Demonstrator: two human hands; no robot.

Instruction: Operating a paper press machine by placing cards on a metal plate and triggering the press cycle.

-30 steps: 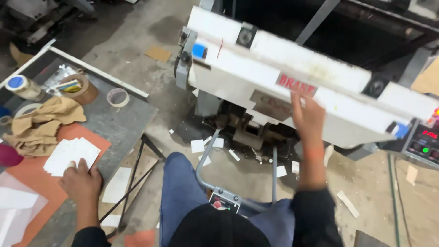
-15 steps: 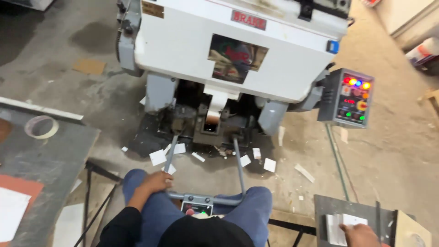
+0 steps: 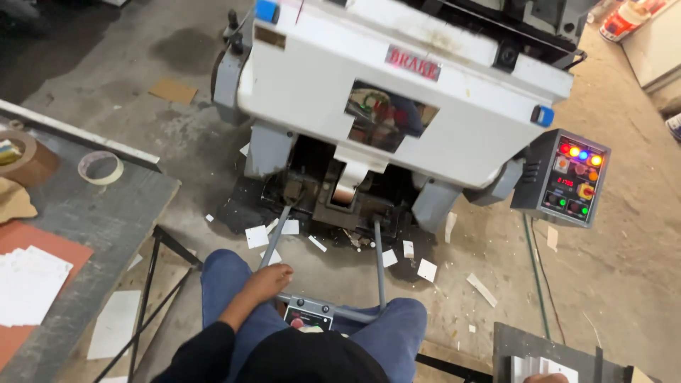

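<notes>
Since the earlier frame the view has tilted left; the left hand point(image 3: 268, 282) stays curled loosely on the knee point(image 3: 227, 280), gripping nothing, beside the pedal bar point(image 3: 323, 310). The right hand's grip cannot be told, out of view; keep knees clear of the press point(image 3: 397, 92).

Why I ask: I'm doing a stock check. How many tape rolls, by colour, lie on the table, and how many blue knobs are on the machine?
Brown tape roll: 1
Whitish tape roll: 1
Blue knobs on the white machine: 2
Total: 4
</notes>
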